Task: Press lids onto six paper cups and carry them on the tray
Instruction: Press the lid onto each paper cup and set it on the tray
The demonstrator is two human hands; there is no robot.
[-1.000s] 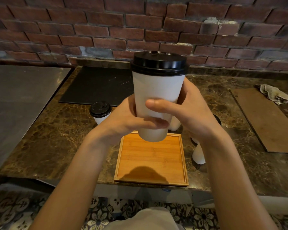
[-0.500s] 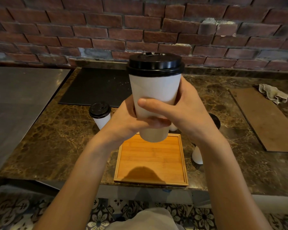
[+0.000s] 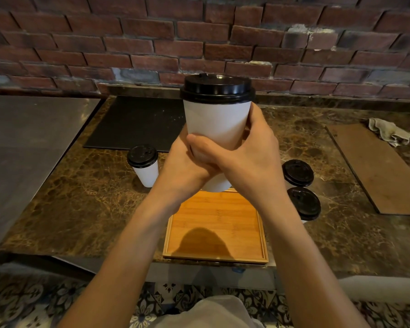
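Both bare forearms reach forward over the near edge of the worktop [image 3: 81,197] and angle in toward each other, the left forearm [image 3: 133,245] slanting up and to the right, the right forearm [image 3: 301,245] up and to the left. The wrists meet above the middle of the worktop, raised clear of it. The left hand [image 3: 182,166] grips the lower left side of a lidded cup [image 3: 217,124], its back to the camera. The right hand [image 3: 253,159] wraps round the cup's right side, its fingers [image 3: 255,117] curling behind the wall and its thumb [image 3: 197,144] lying across the front, over the left hand's. The cup is held upright.
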